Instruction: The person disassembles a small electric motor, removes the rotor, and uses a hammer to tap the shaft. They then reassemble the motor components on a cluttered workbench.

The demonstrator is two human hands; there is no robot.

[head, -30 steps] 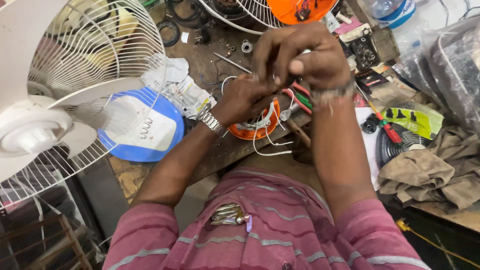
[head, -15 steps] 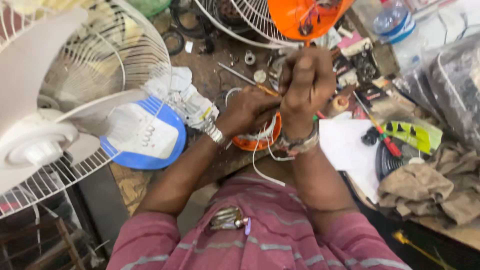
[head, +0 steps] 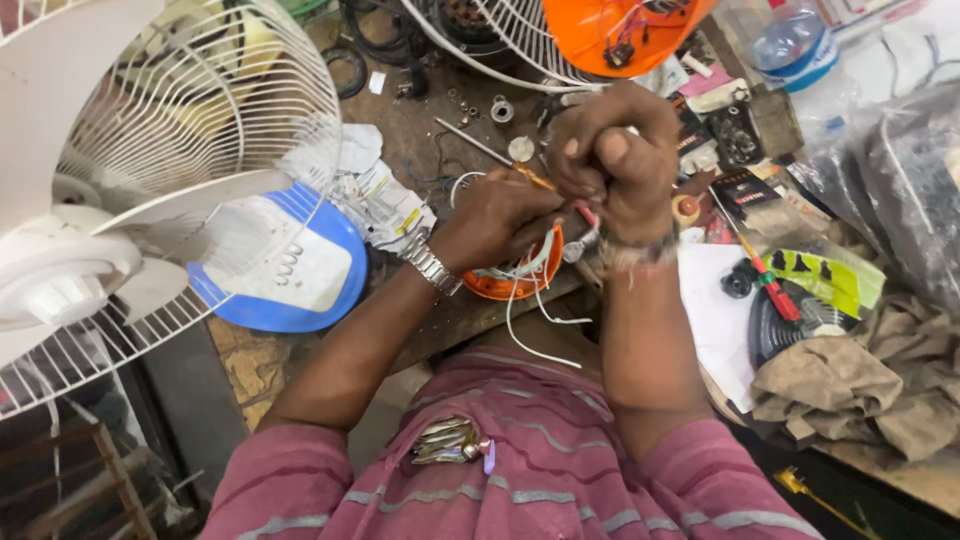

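My left hand (head: 495,215), with a metal watch on the wrist, grips the top of a round orange part (head: 500,285) at the bench's front edge. Thin white wires (head: 530,320) trail from that part and hang over the edge. My right hand (head: 615,160) is a tight fist just right of the left hand, touching it. It is closed around a red-handled tool (head: 590,215), of which only a short tip shows below the fist. What the tool bites on is hidden between the hands.
A white pedestal fan (head: 150,150) with a blue and white base (head: 290,265) fills the left. An orange fan housing (head: 620,30) and wire guard lie at the back. A screwdriver (head: 480,145), a red-handled driver (head: 765,270), a brown cloth (head: 850,385), a plastic bottle (head: 790,45) and small parts crowd the bench.
My right hand has turned from lying across the work into an upright fist pressed against the left hand. The left hand has stayed on the orange part.
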